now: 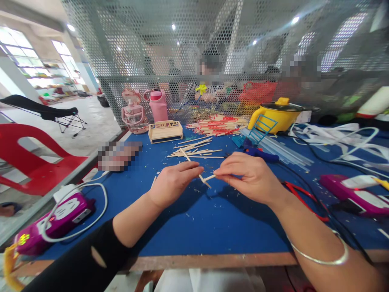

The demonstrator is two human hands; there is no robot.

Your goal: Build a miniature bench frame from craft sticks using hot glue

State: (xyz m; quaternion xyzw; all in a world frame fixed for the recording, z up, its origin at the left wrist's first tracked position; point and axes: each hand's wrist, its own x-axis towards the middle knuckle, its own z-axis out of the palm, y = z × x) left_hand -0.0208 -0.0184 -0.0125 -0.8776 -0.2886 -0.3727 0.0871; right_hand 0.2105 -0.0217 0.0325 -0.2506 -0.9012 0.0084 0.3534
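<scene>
Over the middle of the blue table, my left hand [176,181] is closed on a long thin wooden stick [188,157] that slants down toward me. My right hand [249,174] pinches a shorter wooden stick [209,177] between thumb and fingers. The short stick's far end meets the long one near its lower end, at an angle; whether they are joined I cannot tell. Just beyond my hands lies a loose pile of plain sticks [197,153]. Behind my right hand rests a blue glue gun [261,154] by a small blue stand [261,129].
Farther back are a small wooden stick-built bench [165,132], red-tipped sticks [217,125], a pink bottle [158,106], a clear jug [134,115] and a yellow pot [276,117]. Clear glue sticks [282,152], red-handled pliers [304,194] and purple power strips [57,219] flank my arms. Perforated metal mesh [170,52] rises behind.
</scene>
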